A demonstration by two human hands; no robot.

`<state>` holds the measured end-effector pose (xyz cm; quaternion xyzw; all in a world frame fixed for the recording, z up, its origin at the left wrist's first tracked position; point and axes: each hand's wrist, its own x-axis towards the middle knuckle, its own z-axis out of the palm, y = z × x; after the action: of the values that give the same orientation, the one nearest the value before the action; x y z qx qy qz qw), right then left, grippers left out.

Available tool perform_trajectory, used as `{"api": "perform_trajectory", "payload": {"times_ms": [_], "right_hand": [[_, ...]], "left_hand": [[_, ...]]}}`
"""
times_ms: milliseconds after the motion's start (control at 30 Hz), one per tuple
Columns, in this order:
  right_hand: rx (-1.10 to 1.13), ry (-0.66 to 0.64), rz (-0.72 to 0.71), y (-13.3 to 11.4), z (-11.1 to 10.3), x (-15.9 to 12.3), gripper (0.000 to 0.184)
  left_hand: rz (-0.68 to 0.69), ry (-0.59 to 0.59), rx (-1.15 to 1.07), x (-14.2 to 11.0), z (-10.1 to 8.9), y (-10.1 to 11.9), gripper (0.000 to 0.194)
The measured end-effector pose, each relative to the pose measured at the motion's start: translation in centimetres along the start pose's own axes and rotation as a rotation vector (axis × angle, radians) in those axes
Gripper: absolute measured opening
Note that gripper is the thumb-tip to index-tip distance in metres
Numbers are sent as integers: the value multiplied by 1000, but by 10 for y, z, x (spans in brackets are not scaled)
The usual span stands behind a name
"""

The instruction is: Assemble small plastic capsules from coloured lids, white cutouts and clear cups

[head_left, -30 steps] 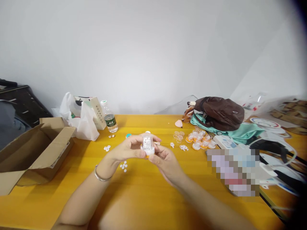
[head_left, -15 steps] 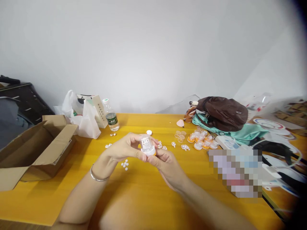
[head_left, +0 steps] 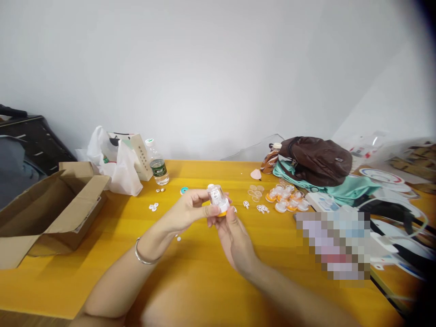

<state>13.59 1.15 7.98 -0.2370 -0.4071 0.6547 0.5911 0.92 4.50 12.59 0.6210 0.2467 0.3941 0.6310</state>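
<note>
Between my hands is a small clear-domed plastic piece (head_left: pixel 216 198) with a white insert and a white and orange base, tilted a little to the left. My left hand (head_left: pixel 191 210), with a bangle on the wrist, is closed round its left side, thumb on the base. My right hand (head_left: pixel 236 238) grips the base from the right, its thumb upright beside the rim and its fingers partly hidden. Behind and right of the hands lie white perforated parts (head_left: pixel 262 208) and clear rings (head_left: pixel 255 192). White discs (head_left: pixel 179 239) are partly covered by my left forearm.
At the right sit several similar domed pieces (head_left: pixel 286 198), a brown bag (head_left: pixel 316 159) on teal cloth and a brown-labelled bottle (head_left: pixel 271 159). An open cardboard box (head_left: pixel 75 213), white plastic bag (head_left: pixel 121 170) and water bottle (head_left: pixel 158 165) stand left. A teal round part (head_left: pixel 184 190) lies behind my left hand.
Both hands have shifted slightly right and up with the domed piece, which leans left now. My right thumb has turned more upright. The teal part shows again beside my left hand.
</note>
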Motion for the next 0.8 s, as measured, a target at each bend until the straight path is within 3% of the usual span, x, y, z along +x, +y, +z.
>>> {"api": "perform_trajectory", "payload": {"times_ms": [200,367,567,800], "right_hand": [[302,-34,65,-11,17,-6,26],[476,-76,162,-20,24,-14,27],[385,-85,180,-23,26,-17,33],[190,-47,15,-7,21,-13,30]], "left_hand": [[-53,39,15,1,7,-6,41],[-38,9,-37,-2,8,-8,40],[-71,-15,-28,-5,9,-6,45],[-28,7,84,-6,7,1,36]]}}
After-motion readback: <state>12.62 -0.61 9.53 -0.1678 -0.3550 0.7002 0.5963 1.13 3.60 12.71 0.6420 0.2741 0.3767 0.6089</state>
